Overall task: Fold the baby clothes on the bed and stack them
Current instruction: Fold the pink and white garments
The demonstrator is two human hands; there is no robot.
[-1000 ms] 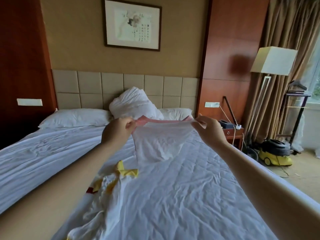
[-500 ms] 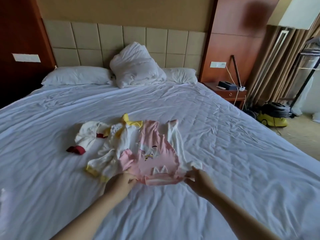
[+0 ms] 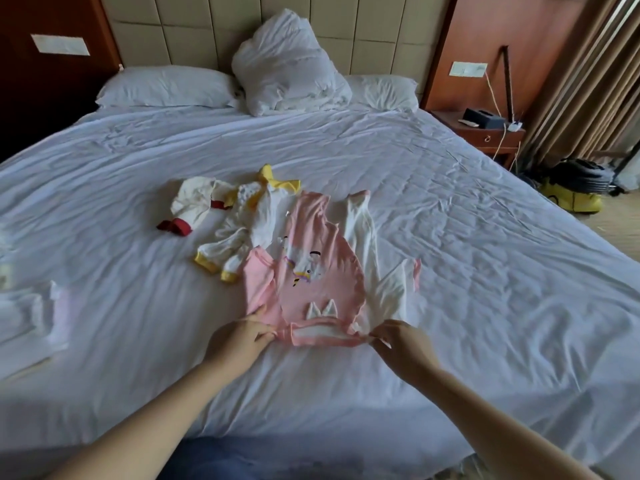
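Observation:
A pink baby romper (image 3: pixel 311 268) with a cartoon print and white sleeves lies spread flat on the white bed (image 3: pixel 467 237), collar end toward me. My left hand (image 3: pixel 239 337) pinches its near left corner and my right hand (image 3: pixel 401 344) pinches the near right corner by the collar. Left of the romper lies a crumpled white garment with yellow cuffs (image 3: pixel 242 230). Farther left sits a white piece with red trim (image 3: pixel 190 209). A folded white and pale pink pile (image 3: pixel 34 313) rests near the bed's left edge.
Two flat pillows (image 3: pixel 162 86) and a bunched white duvet (image 3: pixel 287 64) lie at the headboard. A wooden nightstand (image 3: pixel 485 133) with a phone and cables stands at the right, and a yellow vacuum cleaner (image 3: pixel 575 188) sits on the floor beyond it.
The romper was held up in the air by both hands, then was laid flat on the bed. My view has tilted down and both hands still hold the collar end.

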